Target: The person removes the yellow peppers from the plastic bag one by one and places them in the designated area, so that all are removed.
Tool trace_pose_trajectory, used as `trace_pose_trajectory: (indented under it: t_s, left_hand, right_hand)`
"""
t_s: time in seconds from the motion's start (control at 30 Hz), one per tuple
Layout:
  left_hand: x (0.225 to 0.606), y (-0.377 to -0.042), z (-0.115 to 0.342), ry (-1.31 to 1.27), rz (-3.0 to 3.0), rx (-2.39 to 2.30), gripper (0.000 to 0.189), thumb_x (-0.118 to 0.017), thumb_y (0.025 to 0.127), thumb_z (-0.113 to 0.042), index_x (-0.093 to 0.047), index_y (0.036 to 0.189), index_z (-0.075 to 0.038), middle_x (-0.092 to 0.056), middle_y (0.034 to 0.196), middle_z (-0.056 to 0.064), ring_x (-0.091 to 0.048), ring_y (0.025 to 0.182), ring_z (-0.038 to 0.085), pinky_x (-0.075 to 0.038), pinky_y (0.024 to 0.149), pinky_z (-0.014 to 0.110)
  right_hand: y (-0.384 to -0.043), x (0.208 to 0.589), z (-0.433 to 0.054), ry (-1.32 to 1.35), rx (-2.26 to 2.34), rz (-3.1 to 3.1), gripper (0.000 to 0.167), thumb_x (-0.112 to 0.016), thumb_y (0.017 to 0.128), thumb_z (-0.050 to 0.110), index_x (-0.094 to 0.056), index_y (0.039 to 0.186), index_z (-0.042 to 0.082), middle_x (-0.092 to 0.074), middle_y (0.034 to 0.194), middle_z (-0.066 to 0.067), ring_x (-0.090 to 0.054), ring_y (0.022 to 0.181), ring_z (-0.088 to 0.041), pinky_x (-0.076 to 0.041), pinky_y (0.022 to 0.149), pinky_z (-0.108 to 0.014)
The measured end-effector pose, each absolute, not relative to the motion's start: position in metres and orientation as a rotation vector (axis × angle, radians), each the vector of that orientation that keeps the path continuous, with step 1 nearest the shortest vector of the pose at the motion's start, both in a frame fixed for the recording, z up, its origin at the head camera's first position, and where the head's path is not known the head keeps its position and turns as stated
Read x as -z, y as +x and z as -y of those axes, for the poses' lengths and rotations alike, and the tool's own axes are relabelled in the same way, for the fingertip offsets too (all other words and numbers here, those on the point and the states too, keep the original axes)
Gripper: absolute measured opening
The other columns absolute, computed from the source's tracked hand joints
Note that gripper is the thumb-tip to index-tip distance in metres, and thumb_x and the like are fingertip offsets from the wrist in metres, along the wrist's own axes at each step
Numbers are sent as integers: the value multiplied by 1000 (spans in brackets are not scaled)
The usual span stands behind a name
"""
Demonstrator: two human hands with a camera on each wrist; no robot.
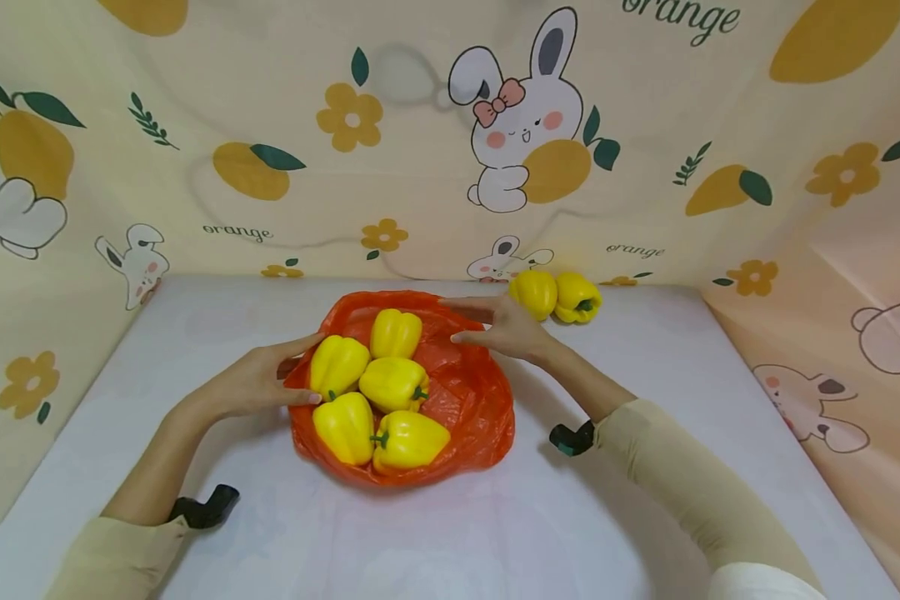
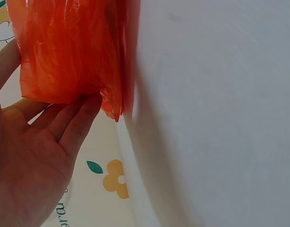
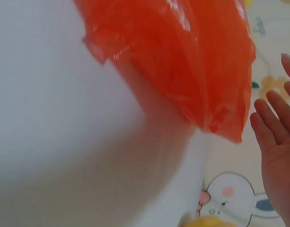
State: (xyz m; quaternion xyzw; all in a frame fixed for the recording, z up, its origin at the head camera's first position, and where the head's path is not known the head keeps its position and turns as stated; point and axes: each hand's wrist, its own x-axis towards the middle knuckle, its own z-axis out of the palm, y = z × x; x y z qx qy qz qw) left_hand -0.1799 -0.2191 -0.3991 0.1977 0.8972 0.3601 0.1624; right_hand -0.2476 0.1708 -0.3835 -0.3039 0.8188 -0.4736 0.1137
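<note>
A crinkled red plastic bag [image 1: 468, 408] stands wide open on the table, with several yellow bell peppers [image 1: 394, 383] inside, mostly toward its left. At the bag's left side is my left hand [image 1: 243, 383], its thumb over the rim close to the peppers and its extended fingers against the plastic. In the left wrist view, fingertips [image 2: 90, 101] touch the lower edge of the bag. My right hand [image 1: 513, 329] reaches to the bag's back right rim, fingers stretched out and thumb toward the opening. The right wrist view shows its fingers [image 3: 272, 120] straight beside the bag.
Two more yellow bell peppers [image 1: 557, 297] sit at the back of the white table [image 1: 390, 542], just beyond the right hand. A cream cloth [image 1: 420, 183] printed with rabbits, oranges and flowers hangs behind and on both sides. Black wrist devices [image 1: 208, 507] are worn under both forearms.
</note>
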Motion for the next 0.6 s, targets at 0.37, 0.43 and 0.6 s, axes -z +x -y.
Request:
trace_pose_trajectory:
  t_s: [0.37,0.43,0.6]
  left_hand:
    - [402,-177,220,558,-2547,-1029,96,-79,81,-47,-30,158,-17,-40,154,15,-46,132,38,-44,104,56]
    - [402,-178,220,557,-2556,-1029,96,-80,80,-47,-30,157,-18,-41,154,14,-47,132,37,-44,104,55]
    - [399,-179,221,575,-2564,-1031,95,-80,81,-46,-30,157,-16,-41,154,16,-47,131,39,-44,103,57]
  right_hand:
    - [-247,391,-143,-899,1217,-2427,58,-75,90,32,-57,142,18,-59,140,-4,-53,129,-30,-46,104,-49]
    - [-247,390,-139,-898,1195,-2452,57,-76,89,34,-58,141,20,-60,138,-1,-55,126,-27,-47,104,-46]
    - [-250,390,-132,-887,1149,-2476,59,-76,88,35,-56,142,21,-61,137,3,-56,125,-20,-46,105,-38]
